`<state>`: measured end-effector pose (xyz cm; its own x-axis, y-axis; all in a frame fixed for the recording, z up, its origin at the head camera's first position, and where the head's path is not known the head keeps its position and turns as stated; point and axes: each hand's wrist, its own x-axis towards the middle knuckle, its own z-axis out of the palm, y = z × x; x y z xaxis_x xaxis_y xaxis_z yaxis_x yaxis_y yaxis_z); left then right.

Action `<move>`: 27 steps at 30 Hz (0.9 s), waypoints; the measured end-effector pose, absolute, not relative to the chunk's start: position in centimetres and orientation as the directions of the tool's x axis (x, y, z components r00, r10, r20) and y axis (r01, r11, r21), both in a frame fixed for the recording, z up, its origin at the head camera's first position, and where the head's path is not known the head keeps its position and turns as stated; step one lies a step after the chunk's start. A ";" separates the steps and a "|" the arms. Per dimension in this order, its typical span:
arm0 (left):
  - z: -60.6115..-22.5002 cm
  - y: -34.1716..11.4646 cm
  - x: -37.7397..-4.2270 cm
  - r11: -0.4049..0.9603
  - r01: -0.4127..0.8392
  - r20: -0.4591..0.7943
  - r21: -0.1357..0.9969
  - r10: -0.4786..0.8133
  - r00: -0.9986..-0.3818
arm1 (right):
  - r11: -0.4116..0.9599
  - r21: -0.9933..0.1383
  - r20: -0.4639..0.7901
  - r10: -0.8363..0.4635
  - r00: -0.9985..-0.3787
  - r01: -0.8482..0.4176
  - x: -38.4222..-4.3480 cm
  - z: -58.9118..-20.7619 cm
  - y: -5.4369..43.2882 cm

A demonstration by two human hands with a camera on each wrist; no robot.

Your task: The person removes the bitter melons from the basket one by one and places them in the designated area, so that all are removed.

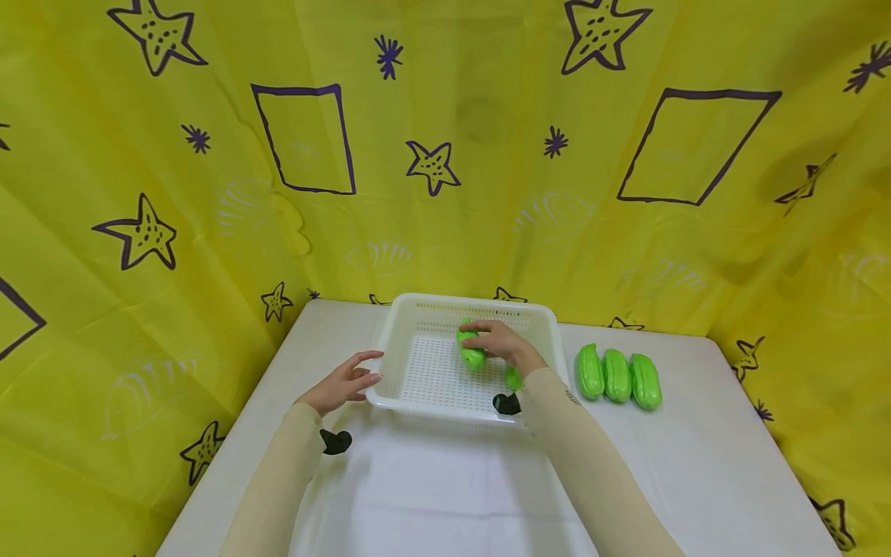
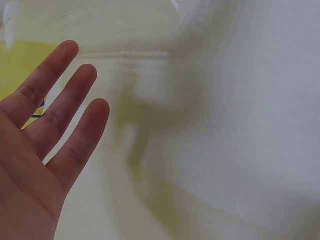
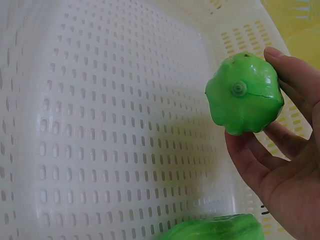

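A white perforated plastic basket [image 1: 435,371] stands on the table. Over its inside, my right hand [image 1: 508,344] grips a long, ridged green toy gourd [image 1: 472,357] between thumb and fingers. In the right wrist view, the nubbed end of this gourd [image 3: 245,95] faces the camera, above the basket floor. A second green gourd [image 3: 215,229] lies in the basket, partly hidden by my right wrist in the head view. At the basket's left rim is my left hand [image 1: 341,387], fingertips at the edge. Three of its fingers extend straight in the left wrist view.
Right of the basket, three more green gourds [image 1: 617,377] lie side by side on the white table [image 1: 696,464]. A yellow curtain [image 1: 487,232] with stars and frames surrounds the table's back and sides.
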<state>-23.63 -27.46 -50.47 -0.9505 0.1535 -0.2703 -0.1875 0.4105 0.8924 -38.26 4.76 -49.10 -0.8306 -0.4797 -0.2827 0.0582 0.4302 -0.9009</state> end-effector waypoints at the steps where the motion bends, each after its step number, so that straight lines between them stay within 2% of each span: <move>1: -50.5 -27.5 -23.6 0.408 -0.191 -0.273 0.893 0.152 -0.950 | 0.438 -0.898 -0.279 -0.482 -0.830 0.047 -38.2 -49.0 4.8; 11: -50.6 -27.6 -23.6 0.413 -0.184 -0.271 0.892 0.161 -0.949 | 0.464 -0.885 -0.240 -0.542 -0.805 -0.048 -38.0 -48.2 4.9; 17: -50.5 -27.7 -23.7 0.403 -0.169 -0.259 0.900 0.181 -0.949 | 0.416 -0.907 -0.203 -0.567 -0.798 -0.065 -37.7 -47.3 5.0; 27: -50.2 -27.5 -23.5 0.404 -0.166 -0.258 0.899 0.185 -0.948 | 0.405 -0.911 -0.161 -0.508 -0.846 -0.070 -37.1 -46.2 5.7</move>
<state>-23.49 -27.55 -50.17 -0.9483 0.1845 -0.2583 -0.1663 0.4044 0.8994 -37.12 5.69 -46.24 -0.8463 -0.5079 -0.1607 -0.0701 0.4053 -0.9115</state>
